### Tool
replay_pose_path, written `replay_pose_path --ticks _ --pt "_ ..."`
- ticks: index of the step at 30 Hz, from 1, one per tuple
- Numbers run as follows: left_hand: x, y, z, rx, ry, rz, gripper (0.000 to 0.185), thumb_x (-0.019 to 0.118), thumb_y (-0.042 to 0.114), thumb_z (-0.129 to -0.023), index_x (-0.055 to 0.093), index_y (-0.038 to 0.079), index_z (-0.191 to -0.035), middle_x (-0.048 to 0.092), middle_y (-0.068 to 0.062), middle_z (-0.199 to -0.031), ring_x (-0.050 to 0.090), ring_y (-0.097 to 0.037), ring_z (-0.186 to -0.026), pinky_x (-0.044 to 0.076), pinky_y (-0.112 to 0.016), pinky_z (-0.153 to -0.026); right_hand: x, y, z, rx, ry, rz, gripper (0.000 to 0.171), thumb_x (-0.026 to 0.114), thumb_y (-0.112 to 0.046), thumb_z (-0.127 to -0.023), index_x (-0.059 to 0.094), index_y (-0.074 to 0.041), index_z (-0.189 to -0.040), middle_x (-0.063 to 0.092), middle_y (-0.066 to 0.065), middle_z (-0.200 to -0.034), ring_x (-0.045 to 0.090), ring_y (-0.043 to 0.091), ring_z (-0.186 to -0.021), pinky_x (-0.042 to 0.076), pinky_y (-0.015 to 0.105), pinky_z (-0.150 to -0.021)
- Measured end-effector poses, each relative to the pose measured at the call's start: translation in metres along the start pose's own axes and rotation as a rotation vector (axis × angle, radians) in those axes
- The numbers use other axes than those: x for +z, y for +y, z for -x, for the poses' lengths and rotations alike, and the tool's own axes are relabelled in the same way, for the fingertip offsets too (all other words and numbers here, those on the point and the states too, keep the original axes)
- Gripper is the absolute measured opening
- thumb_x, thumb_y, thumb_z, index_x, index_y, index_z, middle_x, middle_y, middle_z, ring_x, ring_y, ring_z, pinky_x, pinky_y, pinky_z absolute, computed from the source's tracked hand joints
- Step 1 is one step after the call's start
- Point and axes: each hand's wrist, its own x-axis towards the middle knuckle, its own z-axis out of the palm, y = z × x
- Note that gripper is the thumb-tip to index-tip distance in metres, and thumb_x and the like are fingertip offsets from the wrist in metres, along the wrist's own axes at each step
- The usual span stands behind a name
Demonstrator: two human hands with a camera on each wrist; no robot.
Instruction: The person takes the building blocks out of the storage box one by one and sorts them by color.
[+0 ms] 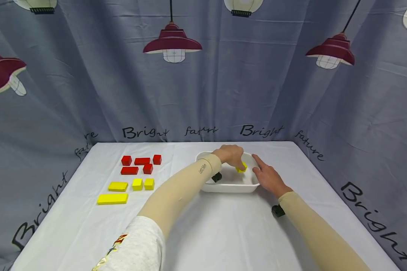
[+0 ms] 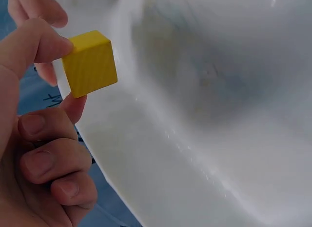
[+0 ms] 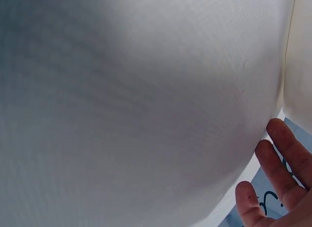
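A person stands at a table (image 1: 203, 233) draped in a white cloth, both forearms in tan sleeves. The left hand (image 1: 230, 155) reaches over the near-left rim of a white tub (image 1: 230, 187) and pinches a small yellow cube (image 1: 242, 168) between thumb and forefinger; in the left wrist view the cube (image 2: 90, 63) sits at the fingertips, just inside the tub's wall (image 2: 204, 139), held clear of the floor of the tub, while the remaining fingers (image 2: 46, 161) curl toward the palm. The right hand (image 1: 268, 177) lies against the tub's right rim with fingers straight and loosely spread, gripping nothing; the right wrist view shows those fingers (image 3: 278, 166) beside the tub's outer wall (image 3: 146, 105).

On the cloth, well apart to the left of the tub, lie two sorted groups: five red blocks (image 1: 140, 165) toward the far side and four yellow blocks (image 1: 127, 189) nearer the person, the longest yellow one at the front. A grey curtain (image 1: 88, 94) printed with red lamps and lettering encloses the table on three sides.
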Motion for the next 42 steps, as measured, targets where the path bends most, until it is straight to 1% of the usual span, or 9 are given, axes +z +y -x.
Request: replay_pose_path --ticks 7,11,15,22,26,31,35,38,42 --pt "-0.005 -0.009 0.012 0.012 0.012 0.024 0.032 0.074 0.049 -0.083 0.063 0.020 -0.091 0.065 0.007 -0.084 0.058 -0.010 -0.073 0.049 -0.029 -0.065 0.000 0.003 0.000 -0.002 -0.009 -0.002 0.062 0.029 -0.032 -0.104 0.011 -0.022 -0.163 0.034 0.025 -0.158 0.040 0.050 -0.139 0.033 0.065 -0.110" --pt "-0.011 -0.010 0.021 0.015 0.015 0.034 0.030 0.074 0.048 -0.084 0.064 0.020 -0.087 0.065 0.007 -0.081 0.056 -0.010 -0.070 0.048 -0.028 -0.062 -0.001 0.004 0.001 0.007 -0.007 0.000 0.062 0.028 -0.032 -0.105 0.010 -0.022 -0.163 0.033 0.025 -0.159 0.038 0.051 -0.140 0.032 0.065 -0.111" --pt "-0.015 -0.010 0.027 0.018 0.017 0.028 0.031 0.072 0.049 -0.084 0.064 0.019 -0.085 0.063 0.007 -0.079 0.055 -0.010 -0.069 0.046 -0.028 -0.061 0.000 0.004 0.001 0.016 -0.013 -0.005 0.063 0.029 -0.031 -0.105 0.009 -0.022 -0.163 0.030 0.025 -0.160 0.036 0.049 -0.142 0.031 0.064 -0.113" --pt "-0.019 -0.012 0.032 0.048 0.026 -0.009 0.034 0.071 0.052 -0.083 0.060 0.020 -0.078 0.056 0.007 -0.072 0.052 -0.010 -0.065 0.042 -0.027 -0.057 0.000 0.007 0.000 0.017 -0.014 -0.008 0.063 0.029 -0.032 -0.105 0.009 -0.021 -0.163 0.031 0.026 -0.159 0.038 0.049 -0.141 0.031 0.064 -0.112" --pt "-0.022 -0.012 0.038 0.067 0.033 -0.023 0.035 0.071 0.052 -0.083 0.059 0.020 -0.075 0.052 0.007 -0.068 0.049 -0.010 -0.062 0.039 -0.027 -0.054 0.000 0.006 -0.001 0.022 -0.015 -0.018 0.062 0.029 -0.032 -0.105 0.009 -0.022 -0.163 0.030 0.025 -0.160 0.036 0.048 -0.143 0.029 0.065 -0.113" --pt "-0.026 -0.011 0.050 0.081 0.033 -0.028 0.036 0.071 0.051 -0.083 0.057 0.020 -0.070 0.046 0.008 -0.062 0.044 -0.009 -0.057 0.035 -0.026 -0.051 0.001 0.005 -0.002 0.029 -0.026 -0.032 0.063 0.030 -0.032 -0.105 0.008 -0.023 -0.163 0.027 0.024 -0.162 0.034 0.047 -0.144 0.028 0.065 -0.114" --pt "-0.030 -0.012 0.062 0.101 0.033 -0.034 0.038 0.071 0.049 -0.082 0.052 0.021 -0.065 0.037 0.009 -0.056 0.036 -0.007 -0.052 0.029 -0.025 -0.049 0.001 0.003 -0.001 0.026 -0.028 -0.037 0.063 0.030 -0.032 -0.105 0.008 -0.023 -0.163 0.028 0.025 -0.161 0.035 0.048 -0.143 0.029 0.065 -0.114" --pt "-0.032 -0.015 0.070 0.119 0.042 -0.042 0.041 0.071 0.048 -0.083 0.048 0.022 -0.062 0.031 0.009 -0.053 0.031 -0.007 -0.050 0.025 -0.025 -0.047 0.001 0.001 -0.001 0.013 -0.026 -0.040 0.063 0.030 -0.032 -0.105 0.007 -0.023 -0.163 0.028 0.025 -0.161 0.034 0.048 -0.143 0.028 0.065 -0.114" --pt "-0.035 -0.021 0.081 0.133 0.056 -0.050 0.045 0.072 0.047 -0.083 0.043 0.022 -0.058 0.027 0.009 -0.053 0.026 -0.007 -0.049 0.021 -0.024 -0.047 0.001 0.001 -0.001 -0.021 -0.017 -0.039 0.063 0.030 -0.032 -0.106 0.008 -0.022 -0.163 0.027 0.025 -0.161 0.033 0.049 -0.144 0.027 0.066 -0.114"
